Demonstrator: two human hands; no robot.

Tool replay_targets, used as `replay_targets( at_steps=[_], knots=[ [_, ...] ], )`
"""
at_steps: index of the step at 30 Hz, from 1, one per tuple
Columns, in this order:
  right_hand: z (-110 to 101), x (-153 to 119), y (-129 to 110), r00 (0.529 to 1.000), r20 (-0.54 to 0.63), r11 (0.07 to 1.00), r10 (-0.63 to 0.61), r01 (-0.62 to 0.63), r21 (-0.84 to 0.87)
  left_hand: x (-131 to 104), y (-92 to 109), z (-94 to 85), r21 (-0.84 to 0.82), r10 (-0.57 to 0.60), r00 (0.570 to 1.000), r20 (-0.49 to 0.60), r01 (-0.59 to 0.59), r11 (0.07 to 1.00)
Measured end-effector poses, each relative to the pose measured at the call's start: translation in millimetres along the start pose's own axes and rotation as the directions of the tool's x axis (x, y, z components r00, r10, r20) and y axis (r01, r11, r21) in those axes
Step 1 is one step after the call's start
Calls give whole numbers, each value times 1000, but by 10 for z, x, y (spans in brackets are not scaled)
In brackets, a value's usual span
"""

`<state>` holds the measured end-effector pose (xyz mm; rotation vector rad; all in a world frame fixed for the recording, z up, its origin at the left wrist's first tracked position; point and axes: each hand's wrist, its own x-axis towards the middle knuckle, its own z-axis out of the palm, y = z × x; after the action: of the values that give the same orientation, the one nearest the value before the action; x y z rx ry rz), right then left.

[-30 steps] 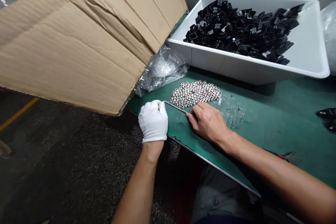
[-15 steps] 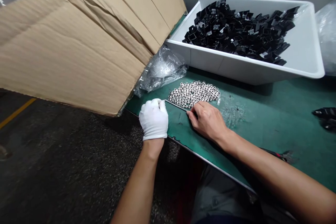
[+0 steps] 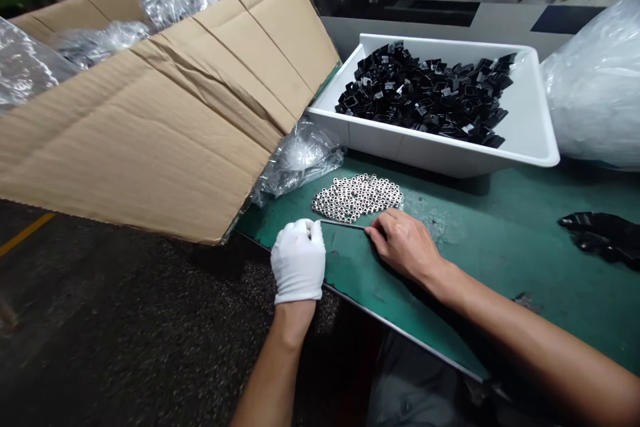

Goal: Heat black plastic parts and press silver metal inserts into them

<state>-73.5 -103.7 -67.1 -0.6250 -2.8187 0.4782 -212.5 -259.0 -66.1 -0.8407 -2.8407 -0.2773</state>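
My left hand (image 3: 299, 260), in a white glove, is closed on one end of a thin dark rod (image 3: 343, 224). The rod's other end is pinched between the bare fingers of my right hand (image 3: 404, 243), which rests low over the green table (image 3: 350, 280). Just beyond the rod lies a flat pile of small silvery rings (image 3: 357, 197), spread one layer deep. The rod runs along the near edge of this pile. Both ends of the rod are hidden in my fingers.
A large cardboard box (image 3: 135, 147) with clear plastic inside leans at the left. Crumpled clear film (image 3: 300, 157) lies beside it. Behind the rings stands a white tray (image 3: 430, 153) of black plastic parts (image 3: 425, 93). A dark object (image 3: 603, 233) and a plastic-wrapped bundle (image 3: 595, 80) are at the right.
The camera view has tilted up, so more of the box and background shows. The rod has swung nearer to level and sits slightly farther from the rings. Both hands keep their hold.
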Motion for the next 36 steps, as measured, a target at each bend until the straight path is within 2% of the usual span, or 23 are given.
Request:
replay_targets(
  at_steps=[5,9,12,15,18,21,28,32,36],
  knots=[
    [-41,23,75,1000,15,1000,9,-10,16,-34,109,-75,16,-28,999,44,27,1000],
    [-133,-37,222,999,34,1000,3,-4,29,-190,237,-182,-16,-36,988,147,39,999],
    [-259,-113,467,999,30,999,33,-34,32,-342,449,-200,-67,-1,975,223,16,998],
    [-379,-144,732,997,11,996,82,-82,27,-428,721,-162,-105,73,966,247,-48,993],
    [-432,-92,919,992,-16,991,128,-128,29,-429,966,-97,-109,138,963,233,-115,987],
    [-417,24,1000,984,-43,985,172,-171,39,-389,1130,-24,-90,166,968,189,-151,984],
    [-353,288,985,978,-31,978,208,-207,36,-346,1228,82,-53,156,981,118,-151,987],
    [-365,345,1002,980,-5,980,198,-198,30,-325,1246,65,-68,121,983,141,-112,991],
    [-457,271,1009,986,37,987,160,-161,28,-324,1241,-2,-123,58,981,187,-36,992]
  ],
)
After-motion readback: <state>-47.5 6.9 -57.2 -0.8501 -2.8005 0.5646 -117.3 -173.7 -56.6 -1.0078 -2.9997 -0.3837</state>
